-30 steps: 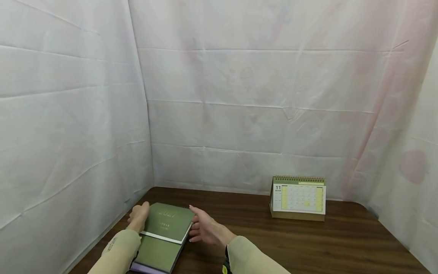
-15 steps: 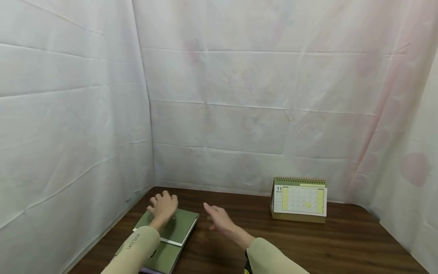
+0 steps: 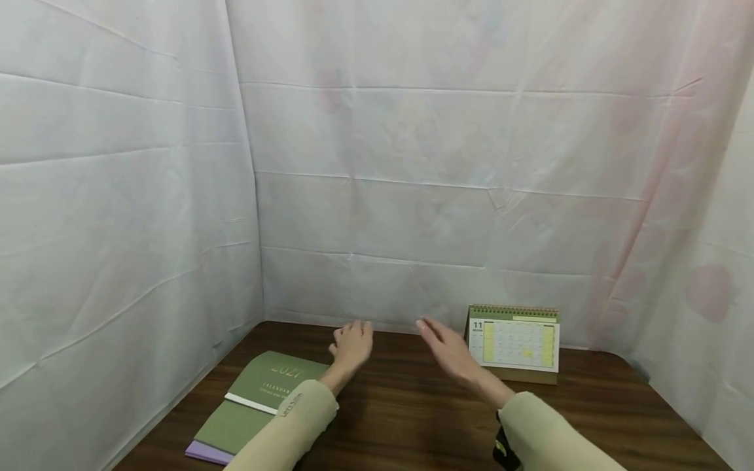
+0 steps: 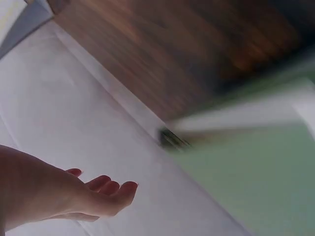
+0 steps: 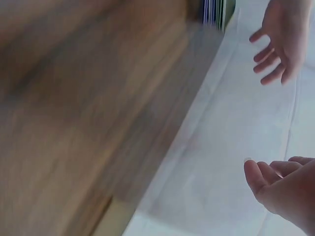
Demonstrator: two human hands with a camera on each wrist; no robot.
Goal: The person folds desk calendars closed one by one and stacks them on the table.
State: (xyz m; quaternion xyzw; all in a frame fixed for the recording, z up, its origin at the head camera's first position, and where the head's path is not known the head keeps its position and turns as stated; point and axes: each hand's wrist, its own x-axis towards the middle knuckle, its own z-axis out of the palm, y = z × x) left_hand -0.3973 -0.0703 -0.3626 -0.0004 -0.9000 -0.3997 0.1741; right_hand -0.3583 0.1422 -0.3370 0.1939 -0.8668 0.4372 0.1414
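My left hand (image 3: 352, 347) hovers above the middle of the table with relaxed fingers and holds nothing. My right hand (image 3: 450, 350) is in the air just left of a standing desk calendar (image 3: 518, 343), thumb and fingers extended. That calendar has a green spiral-bound top and a white and yellow page marked 11. A green calendar (image 3: 265, 379) printed 2027 lies flat at the left, partly hidden behind my left sleeve. Its green cover also shows blurred in the left wrist view. In the right wrist view, both hands, left (image 5: 280, 44) and right (image 5: 283, 189), are bare of objects.
Beneath the 2027 calendar lie another green cover (image 3: 230, 425) and a purple edge (image 3: 207, 451). The dark wooden table (image 3: 406, 418) reaches to white fabric walls (image 3: 377, 222) at the back and sides.
My left hand has left the flat calendar stack and crossed right, over it. The right hand has moved away from the stack's right edge, toward the standing desk calendar.
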